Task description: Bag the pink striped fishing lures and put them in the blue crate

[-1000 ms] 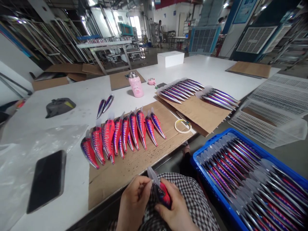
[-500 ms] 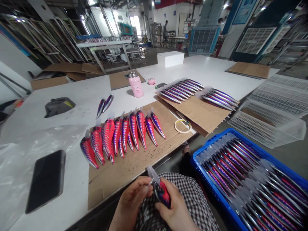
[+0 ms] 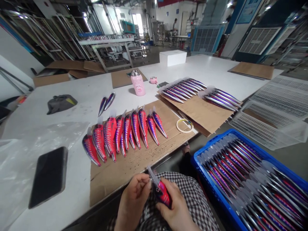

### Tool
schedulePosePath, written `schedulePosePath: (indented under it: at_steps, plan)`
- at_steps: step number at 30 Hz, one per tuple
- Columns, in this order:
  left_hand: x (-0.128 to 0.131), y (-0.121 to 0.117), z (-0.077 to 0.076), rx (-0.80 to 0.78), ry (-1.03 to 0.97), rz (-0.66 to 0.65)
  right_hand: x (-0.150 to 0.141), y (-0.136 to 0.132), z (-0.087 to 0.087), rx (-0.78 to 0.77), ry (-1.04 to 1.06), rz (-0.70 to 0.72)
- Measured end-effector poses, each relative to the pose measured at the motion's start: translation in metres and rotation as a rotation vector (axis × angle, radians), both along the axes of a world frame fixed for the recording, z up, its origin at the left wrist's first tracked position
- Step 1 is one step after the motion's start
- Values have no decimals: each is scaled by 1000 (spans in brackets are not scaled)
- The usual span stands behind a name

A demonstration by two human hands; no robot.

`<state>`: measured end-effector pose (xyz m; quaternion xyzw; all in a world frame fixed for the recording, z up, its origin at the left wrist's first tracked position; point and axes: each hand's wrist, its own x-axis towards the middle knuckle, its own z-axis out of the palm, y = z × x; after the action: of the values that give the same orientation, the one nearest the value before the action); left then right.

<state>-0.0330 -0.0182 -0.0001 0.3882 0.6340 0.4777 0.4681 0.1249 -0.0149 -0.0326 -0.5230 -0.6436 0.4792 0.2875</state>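
Over my checkered lap, my right hand (image 3: 175,202) is wrapped round a red and purple fishing lure (image 3: 162,194), its clear diving lip tilted up and to the left. Just left of the lure, my left hand (image 3: 136,192) has its thumb and fingers pinched together near the lip. Whatever those fingertips may hold is too small to make out. In front of me, several striped red and purple lures (image 3: 134,126) lie in a row on a cardboard sheet (image 3: 134,173) at the table edge.
A blue crate (image 3: 204,147) full of lures stands at the right. More lures (image 3: 183,89) lie on a second cardboard piece. A roll of tape (image 3: 184,131), a phone (image 3: 49,176), plastic film (image 3: 14,179), a pink bottle (image 3: 138,85) and a white box (image 3: 173,59) are on the table.
My left fingers have drawn slightly back from the lure's head. The lure has turned in my right hand, its lip now seen more edge-on. The view has shifted slightly.
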Motion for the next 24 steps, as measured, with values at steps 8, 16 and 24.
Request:
schedulePosePath:
  at_steps: [8,16,24]
  plan:
    - [3,2,4,42,48,-6,0,1,2,47,-8,27]
    - [-2,-1,4,12,74,-18,0,2,6,-12,34,14]
    - [-5,1,-2,21,65,-25,2,3,11,-71,42,52]
